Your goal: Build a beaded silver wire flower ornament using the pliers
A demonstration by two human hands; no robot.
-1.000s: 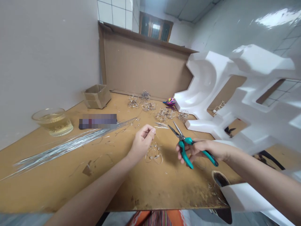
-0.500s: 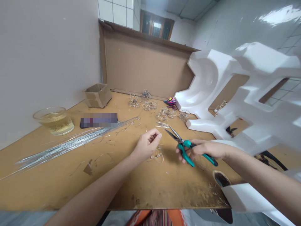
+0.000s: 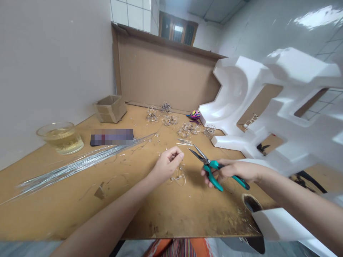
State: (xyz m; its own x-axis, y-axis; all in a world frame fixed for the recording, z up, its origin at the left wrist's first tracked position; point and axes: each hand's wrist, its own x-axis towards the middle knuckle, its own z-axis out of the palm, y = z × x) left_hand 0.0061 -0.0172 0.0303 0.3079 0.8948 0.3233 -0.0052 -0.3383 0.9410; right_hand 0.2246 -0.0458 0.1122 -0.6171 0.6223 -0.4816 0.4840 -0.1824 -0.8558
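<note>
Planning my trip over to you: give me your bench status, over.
Left hand pinched, anything held too fine to see, above loose wire loops. Right hand gripping teal-handled needle-nose pliers, jaws slightly open. White foam block just beyond right hand.

1. Left forearm (image 3: 107,210), bare, reaches up from the lower edge of the frame, angled inward toward the centre of the work.
2. Left wrist (image 3: 151,175) is slightly bent, with the left hand (image 3: 167,165) raised and its back turned upward.
3. Left fingertips (image 3: 177,153) curl inward and pinch closely together.
4. Right forearm (image 3: 302,203), also bare, extends in from the lower right, nearly level at the wrist.
5. Right wrist (image 3: 261,173) stays fairly straight behind the right hand (image 3: 233,170), which is closed in a firm, sideways grip.
6. Right fingers (image 3: 207,181) wrap downward and around, the knuckles facing the left hand, with the two hands near but not touching.
</note>
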